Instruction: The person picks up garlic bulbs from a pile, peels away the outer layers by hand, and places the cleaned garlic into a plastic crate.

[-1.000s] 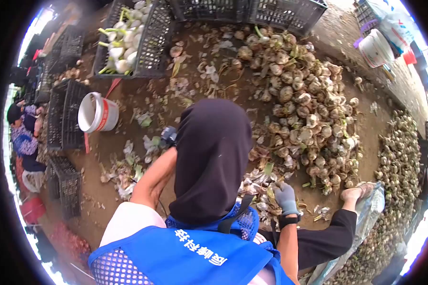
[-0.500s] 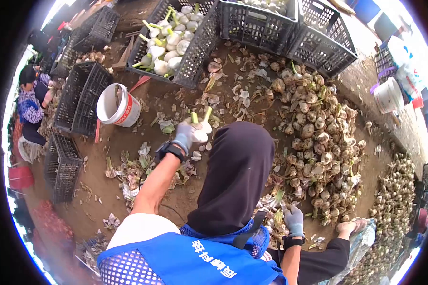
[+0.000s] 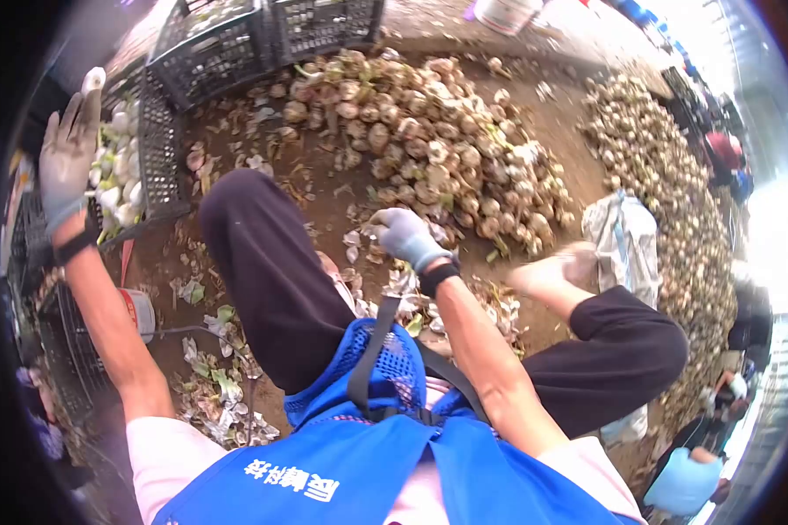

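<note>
My left hand (image 3: 68,162), in a pale glove with dirty fingers, reaches up at the far left beside a black crate. Its fingers are stretched out and apart. A white garlic bulb (image 3: 94,80) shows right at the fingertips. Trimmed white garlic bulbs (image 3: 114,179) with green stems fill the crate just right of the hand. My right hand (image 3: 407,236), gloved too, is low in front of the heap of untrimmed garlic (image 3: 438,140). Its fingers are curled together, and I cannot tell what they hold. Loose garlic skins (image 3: 400,284) lie below that hand.
More black crates (image 3: 214,61) stand at the upper left. A white bucket (image 3: 138,313) is left of my knee. A second garlic heap (image 3: 665,201) stretches along the right, past a whitish sack (image 3: 623,236). My bare foot (image 3: 556,267) is beside the nearer heap. People are at the edges.
My left hand has gone from the floor, where it held stemmed garlic bulbs, to the crate, and its fingers have opened. My right hand appears nearer the heap. The view has turned right.
</note>
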### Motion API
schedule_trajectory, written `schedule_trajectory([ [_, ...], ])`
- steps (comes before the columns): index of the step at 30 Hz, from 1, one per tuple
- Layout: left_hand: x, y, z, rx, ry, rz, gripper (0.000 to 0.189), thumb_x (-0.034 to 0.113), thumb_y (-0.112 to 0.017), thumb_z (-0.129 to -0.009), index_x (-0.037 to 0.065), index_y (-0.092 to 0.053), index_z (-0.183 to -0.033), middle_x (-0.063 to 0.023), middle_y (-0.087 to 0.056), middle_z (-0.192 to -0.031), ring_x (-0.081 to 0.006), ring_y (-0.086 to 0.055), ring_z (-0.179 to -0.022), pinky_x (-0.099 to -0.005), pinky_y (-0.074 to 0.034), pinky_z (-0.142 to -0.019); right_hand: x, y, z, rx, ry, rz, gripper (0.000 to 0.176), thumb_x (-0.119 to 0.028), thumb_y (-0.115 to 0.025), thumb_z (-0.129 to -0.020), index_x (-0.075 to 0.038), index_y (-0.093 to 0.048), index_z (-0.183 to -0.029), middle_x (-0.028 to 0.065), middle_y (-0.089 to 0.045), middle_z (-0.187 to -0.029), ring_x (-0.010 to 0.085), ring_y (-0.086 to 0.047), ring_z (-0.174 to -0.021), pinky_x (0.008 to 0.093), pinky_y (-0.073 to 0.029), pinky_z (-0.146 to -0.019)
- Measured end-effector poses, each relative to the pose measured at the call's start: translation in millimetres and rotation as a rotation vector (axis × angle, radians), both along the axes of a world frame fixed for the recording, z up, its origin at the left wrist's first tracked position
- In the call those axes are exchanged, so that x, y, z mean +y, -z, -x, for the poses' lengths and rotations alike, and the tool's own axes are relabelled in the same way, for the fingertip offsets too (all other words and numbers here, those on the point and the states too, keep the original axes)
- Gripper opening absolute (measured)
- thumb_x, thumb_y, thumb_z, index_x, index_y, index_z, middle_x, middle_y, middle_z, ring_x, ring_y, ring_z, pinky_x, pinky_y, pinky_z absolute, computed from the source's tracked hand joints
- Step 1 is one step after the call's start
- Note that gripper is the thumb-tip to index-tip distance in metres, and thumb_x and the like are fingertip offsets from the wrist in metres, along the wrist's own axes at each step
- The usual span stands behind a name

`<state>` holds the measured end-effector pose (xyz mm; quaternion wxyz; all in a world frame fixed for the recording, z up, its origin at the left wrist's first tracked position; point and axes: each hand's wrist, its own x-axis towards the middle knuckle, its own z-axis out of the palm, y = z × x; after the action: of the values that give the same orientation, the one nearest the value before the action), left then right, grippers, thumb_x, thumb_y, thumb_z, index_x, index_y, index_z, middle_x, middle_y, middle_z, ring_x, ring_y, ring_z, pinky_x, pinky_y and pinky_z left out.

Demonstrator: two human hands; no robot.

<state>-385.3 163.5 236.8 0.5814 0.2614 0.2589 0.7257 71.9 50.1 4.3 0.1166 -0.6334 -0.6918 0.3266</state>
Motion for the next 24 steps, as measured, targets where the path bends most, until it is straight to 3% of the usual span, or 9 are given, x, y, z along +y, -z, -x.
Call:
schedule_trajectory([
  [2,-29.2,5.4,-35.8,-0.074,0.619,-0.26,0.035,0.011,-0.035,-0.094,-0.007,-0.041,-0.123,-0.0222,-0.035,-0.135,-0.0279,-0.032,-0.128,-0.0397,-0.029,-0.107,-9.6,9.4,-14.0,0.003,-0.005,0.073,0.029,-0.032,-0.055,-0.079,-0.01,-0.066,-0.095,0.0173,-0.063,-0.091,0.0343,-0.059,-0.089,0.0396,-0.047,-0.079],
  [4,-92.0,0.7,-104.9,0.092,0.296,-0.106,0.028,0.019,-0.04,-0.095,-0.001,-0.054,-0.107,-0.0127,-0.054,-0.117,-0.02,-0.053,-0.1,-0.0296,-0.047,-0.078,-17.2,9.8,-45.4,-0.07,-0.039,0.174,0.028,-0.029,-0.054,-0.079,-0.01,-0.066,-0.096,0.0174,-0.062,-0.094,0.0337,-0.059,-0.09,0.0389,-0.047,-0.08],
  [5,-117.0,-10.3,-157.5,-0.025,0.475,-0.037,0.028,0.022,-0.04,-0.095,0.004,-0.049,-0.076,-0.0061,-0.051,-0.084,-0.0146,-0.044,-0.067,-0.027,-0.038,-0.057,-17.6,37.2,-69.3,-0.117,-0.05,0.168,0.027,-0.027,-0.054,-0.078,-0.009,-0.066,-0.094,0.0174,-0.062,-0.095,0.0335,-0.059,-0.09,0.0387,-0.047,-0.079],
  [7,-149.0,-12.5,-231.8,-0.061,0.569,-0.174,0.041,0.029,-0.036,-0.096,0.01,-0.028,-0.06,-0.0017,-0.025,-0.062,-0.0114,-0.022,-0.051,-0.0263,-0.023,-0.048,-11.6,73.1,-122.2,-0.135,0.081,0.076,0.025,-0.022,-0.053,-0.075,-0.006,-0.067,-0.089,0.019,-0.063,-0.091,0.0333,-0.061,-0.087,0.0382,-0.048,-0.077],
  [11,-178.8,25.2,-324.9,-0.027,0.397,0.139,0.036,0.034,-0.043,-0.093,0.012,-0.039,-0.064,-0.002,-0.035,-0.06,-0.0144,-0.034,-0.052,-0.0277,-0.035,-0.043,29.1,91.8,-203.7,0.115,0.743,-0.069,0.024,-0.02,-0.056,-0.071,-0.005,-0.068,-0.086,0.0215,-0.063,-0.082,0.033,-0.063,-0.08,0.0369,-0.048,-0.073],
  [14,-168.5,81.6,-352.9,-0.123,0.426,0.69,0.028,0.032,-0.05,-0.089,0.007,-0.056,-0.078,-0.0102,-0.063,-0.086,-0.0217,-0.06,-0.071,-0.0302,-0.047,-0.059,63.8,58.7,-190.6,0.198,0.763,-0.124,0.024,-0.018,-0.057,-0.071,-0.004,-0.067,-0.088,0.0208,-0.064,-0.081,0.0326,-0.063,-0.079,0.0357,-0.048,-0.072],
  [17,-152.9,157.9,-360.7,-0.219,0.395,0.866,0.026,0.027,-0.048,-0.09,0.005,-0.059,-0.081,-0.0111,-0.064,-0.085,-0.0206,-0.06,-0.07,-0.0307,-0.048,-0.058,89.6,67.6,-160.1,0.158,0.577,-0.346,0.029,-0.027,-0.058,-0.075,-0.007,-0.065,-0.096,0.0186,-0.064,-0.091,0.0325,-0.062,-0.086,0.0379,-0.047,-0.076],
  [19,-145.4,193.9,-367.1,-0.046,0.38,0.931,0.025,0.026,-0.048,-0.089,0.005,-0.059,-0.081,-0.0106,-0.063,-0.081,-0.0199,-0.06,-0.067,-0.0302,-0.047,-0.056,97.4,33.1,-126.2,-0.278,0.451,0.066,0.045,-0.038,-0.062,-0.075,-0.007,-0.056,-0.107,0.0176,-0.06,-0.104,0.0336,-0.06,-0.092,0.0411,-0.048,-0.08],
  [24,-135.1,270.2,-371.8,0.082,0.437,0.935,0.027,0.027,-0.047,-0.089,0.003,-0.059,-0.092,-0.0095,-0.063,-0.081,-0.0198,-0.06,-0.069,-0.0313,-0.049,-0.058,91.1,85.5,-89.2,-0.145,0.758,-0.156,0.06,-0.027,-0.069,-0.068,0.0,-0.047,-0.117,0.0209,-0.058,-0.107,0.0336,-0.056,-0.1,0.0396,-0.046,-0.083],
])
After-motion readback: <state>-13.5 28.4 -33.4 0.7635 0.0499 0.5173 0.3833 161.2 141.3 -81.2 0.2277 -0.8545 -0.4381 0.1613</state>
